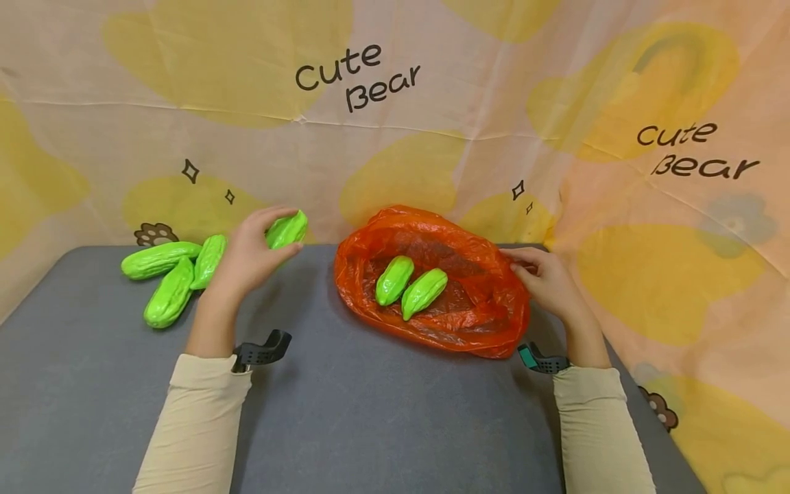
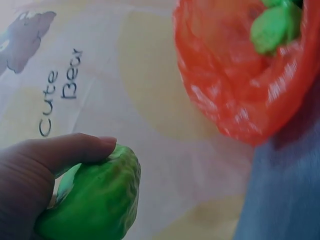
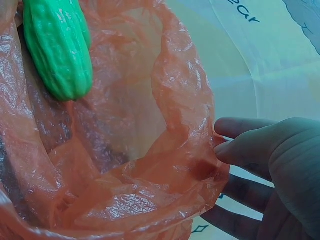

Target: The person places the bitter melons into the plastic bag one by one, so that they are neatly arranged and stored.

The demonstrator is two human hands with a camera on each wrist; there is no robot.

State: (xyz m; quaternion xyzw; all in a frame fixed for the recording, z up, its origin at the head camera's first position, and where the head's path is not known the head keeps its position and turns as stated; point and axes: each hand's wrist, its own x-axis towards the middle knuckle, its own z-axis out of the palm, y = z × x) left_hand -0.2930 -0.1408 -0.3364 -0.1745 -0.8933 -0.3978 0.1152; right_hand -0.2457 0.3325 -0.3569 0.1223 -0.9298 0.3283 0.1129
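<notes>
My left hand [image 1: 243,255] grips a bright green bitter melon [image 1: 288,230] above the table, left of an orange-red plastic bag [image 1: 432,335]. In the left wrist view the thumb lies over one end of this melon [image 2: 102,200], which has a bumpy, ridged skin. At the bag's right rim, my right hand [image 1: 551,283] pinches the thin plastic with its fingertips; the other fingers are partly behind it in the right wrist view. The bag's mouth is spread wide. Inside lie two bitter melons side by side, one on the left [image 1: 395,280] and one on the right [image 1: 424,293].
Three more bitter melons lie in a group at the table's left: one at the back [image 1: 159,259], one in front [image 1: 169,293], one beside my left hand [image 1: 209,261]. A printed cloth [image 1: 395,158] hangs behind and to the right of the grey table [image 1: 395,418].
</notes>
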